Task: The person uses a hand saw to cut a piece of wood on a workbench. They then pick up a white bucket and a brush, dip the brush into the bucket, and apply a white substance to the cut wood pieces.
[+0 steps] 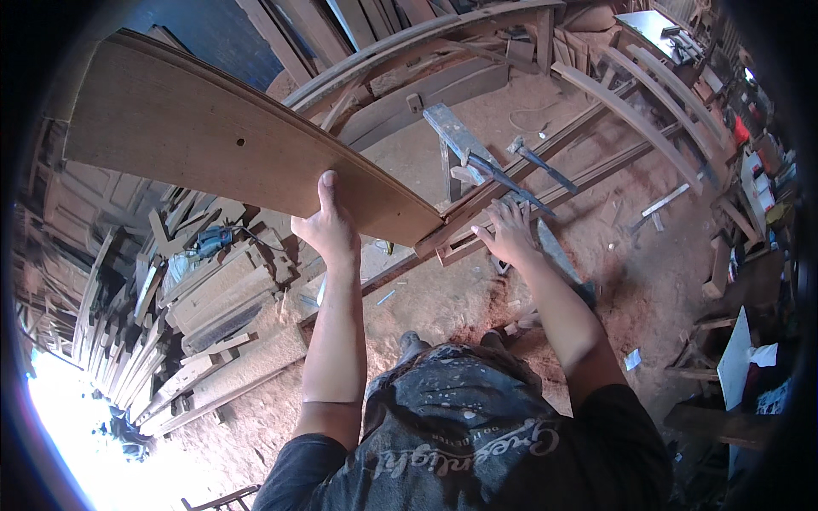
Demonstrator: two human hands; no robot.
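Note:
A long, broad wooden panel point(230, 140) with a small dark hole rises from the centre toward the upper left. My left hand point(328, 228) is closed on its lower edge, thumb pressed on the near face and the other fingers mostly hidden. The panel's narrow right end meets a slotted wooden rail point(467, 244). On that rail rests my right hand point(513, 234), its fingers stretched out and the thumb apart. Just beyond it lie a hammer point(550, 168) and a second hammer-like tool point(509, 180) with a dark handle, both across the long wooden beams.
A bluish board point(456, 128) stands beyond the tools. Curved wooden pieces point(635, 119) lie across the beams at the far right. Stacked timber point(226, 289) and a blue power tool point(213, 241) are at left. Sawdust covers the floor point(426, 300). A large curved frame point(417, 38) spans the back.

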